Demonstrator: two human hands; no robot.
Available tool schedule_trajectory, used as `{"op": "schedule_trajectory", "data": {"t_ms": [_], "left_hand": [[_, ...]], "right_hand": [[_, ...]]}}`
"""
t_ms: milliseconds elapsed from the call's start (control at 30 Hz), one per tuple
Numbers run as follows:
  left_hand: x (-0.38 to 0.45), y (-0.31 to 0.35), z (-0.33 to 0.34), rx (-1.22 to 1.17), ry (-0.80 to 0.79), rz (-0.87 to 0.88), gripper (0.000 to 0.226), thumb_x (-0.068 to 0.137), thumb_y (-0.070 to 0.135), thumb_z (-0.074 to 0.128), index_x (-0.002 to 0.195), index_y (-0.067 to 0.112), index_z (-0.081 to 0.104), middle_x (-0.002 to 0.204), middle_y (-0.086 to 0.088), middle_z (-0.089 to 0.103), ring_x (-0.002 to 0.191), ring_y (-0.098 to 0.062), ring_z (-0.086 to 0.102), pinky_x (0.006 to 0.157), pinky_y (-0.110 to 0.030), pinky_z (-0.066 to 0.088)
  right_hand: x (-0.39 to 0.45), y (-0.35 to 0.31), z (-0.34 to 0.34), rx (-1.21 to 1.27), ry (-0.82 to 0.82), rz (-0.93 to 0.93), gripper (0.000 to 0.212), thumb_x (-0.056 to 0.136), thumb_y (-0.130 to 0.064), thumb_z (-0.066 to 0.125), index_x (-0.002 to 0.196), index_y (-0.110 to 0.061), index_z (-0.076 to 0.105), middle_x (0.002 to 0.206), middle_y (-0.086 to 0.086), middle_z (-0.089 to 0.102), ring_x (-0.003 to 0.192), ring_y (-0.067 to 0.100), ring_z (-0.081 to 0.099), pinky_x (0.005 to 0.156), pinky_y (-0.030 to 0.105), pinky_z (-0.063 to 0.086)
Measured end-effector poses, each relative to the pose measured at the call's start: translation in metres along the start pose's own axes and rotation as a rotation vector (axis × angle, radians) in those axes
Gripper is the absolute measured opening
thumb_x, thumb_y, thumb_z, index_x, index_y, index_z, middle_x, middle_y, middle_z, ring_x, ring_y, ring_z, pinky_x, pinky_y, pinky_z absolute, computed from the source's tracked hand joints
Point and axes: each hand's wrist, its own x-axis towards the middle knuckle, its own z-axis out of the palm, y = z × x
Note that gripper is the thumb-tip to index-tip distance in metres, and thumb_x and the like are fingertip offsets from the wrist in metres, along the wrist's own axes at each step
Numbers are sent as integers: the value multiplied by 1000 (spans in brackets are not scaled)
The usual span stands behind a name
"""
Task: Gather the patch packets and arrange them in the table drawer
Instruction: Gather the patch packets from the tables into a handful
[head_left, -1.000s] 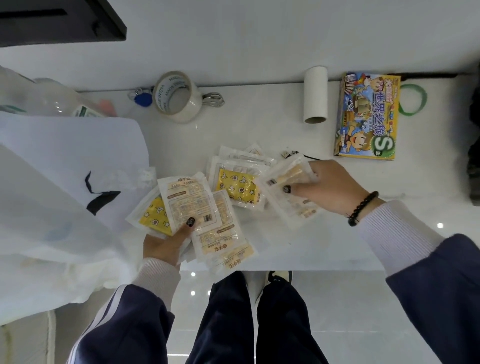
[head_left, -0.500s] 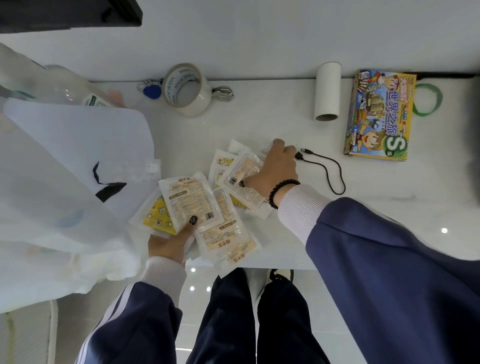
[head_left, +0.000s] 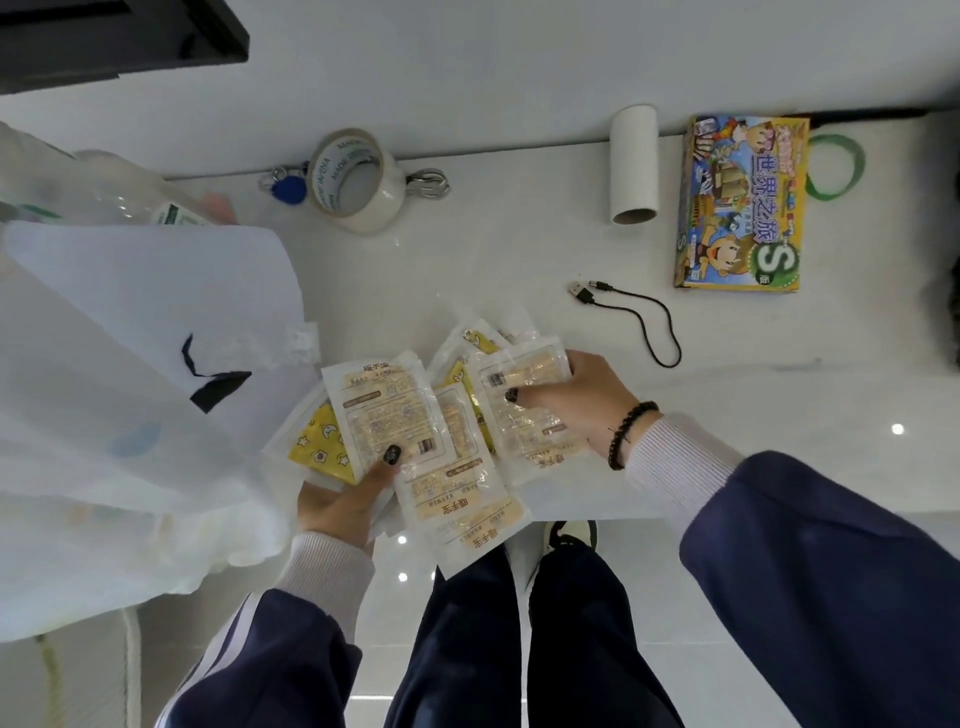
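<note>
My left hand grips a fan of several patch packets at the table's front edge, thumb pressed on the top one; a yellow star-printed packet shows beneath. My right hand holds another bunch of packets, thumb on top and fingers under, right beside the left fan so the two groups overlap. More packets poke out behind the right bunch. No drawer shows in this view.
On the white table lie a tape roll, keys with a blue tag, a cardboard tube, a colourful game box, a green ring and a black cable. A white plastic bag fills the left.
My right hand has lifted the packets from the table's middle and drawn them toward the left hand's fan. The black cable now lies uncovered. The left hand has kept its grip.
</note>
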Motion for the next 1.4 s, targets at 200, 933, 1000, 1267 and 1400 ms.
{"op": "schedule_trajectory", "data": {"t_ms": [200, 933, 1000, 1267, 1400], "left_hand": [[-20, 12, 22, -17, -115, 55, 38, 71, 1, 74, 107, 11, 68, 105, -8, 74, 93, -31, 71, 78, -50, 57], [-127, 27, 62, -580, -302, 127, 44, 66, 1, 68, 110, -3, 63, 76, -4, 74, 64, -16, 72, 49, -23, 54], [-133, 21, 53, -633, -279, 105, 54, 57, 8, 75, 108, -5, 64, 72, -4, 74, 57, -15, 69, 50, -25, 56], [-143, -10, -15, -887, -273, 7, 62, 48, 9, 83, 104, -6, 61, 99, -25, 68, 77, -34, 71, 63, -42, 60], [-144, -34, -58, -1030, -246, 81, 36, 70, -2, 52, 104, 1, 62, 80, -14, 73, 68, -29, 72, 52, -36, 58]], "right_hand": [[-37, 14, -20, 226, 122, -53, 30, 76, -5, 74, 102, -19, 67, 96, -4, 74, 90, 14, 70, 75, 27, 55], [-114, -12, -6, 1097, -146, -175, 32, 78, -21, 62, 106, -8, 70, 104, 16, 69, 100, 35, 64, 99, 56, 40], [-120, -11, 2, 1057, -210, -155, 39, 82, -32, 60, 114, -12, 68, 115, 16, 67, 108, 36, 63, 98, 56, 43], [-140, -1, 53, 818, -344, -91, 66, 79, -53, 59, 133, -14, 53, 131, 20, 57, 118, 40, 56, 98, 64, 40], [-146, 16, 94, 730, -344, -17, 59, 80, -48, 60, 128, -14, 58, 127, 19, 60, 113, 40, 59, 93, 62, 45]]}}
